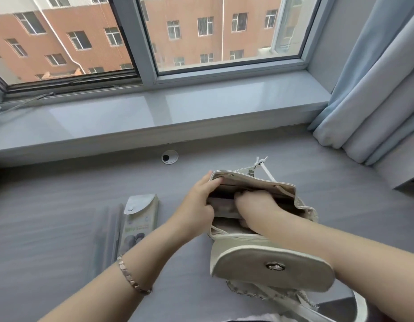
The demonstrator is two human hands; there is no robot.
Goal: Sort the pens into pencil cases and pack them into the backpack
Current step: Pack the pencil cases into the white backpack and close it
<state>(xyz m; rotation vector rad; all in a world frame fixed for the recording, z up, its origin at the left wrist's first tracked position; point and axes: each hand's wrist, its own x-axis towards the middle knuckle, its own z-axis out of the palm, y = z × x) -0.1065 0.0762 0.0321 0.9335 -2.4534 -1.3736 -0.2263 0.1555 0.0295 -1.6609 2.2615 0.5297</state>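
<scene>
Cream leather, the backpack [266, 266] lies at lower right of centre on the grey bench [62, 194], flap toward us. The left hand [196, 203] grips its mouth rim; the right hand [254, 203] reaches inside, fingers hidden. Left of centre lies a grey-flapped pencil case [141, 219].

Bright window [224, 33] daylight; soft blur, edges bowed.

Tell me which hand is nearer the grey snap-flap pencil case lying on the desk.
Left. The left hand grips the backpack's rim just right of the pencil case; the right hand is farther right, inside the backpack.
</scene>
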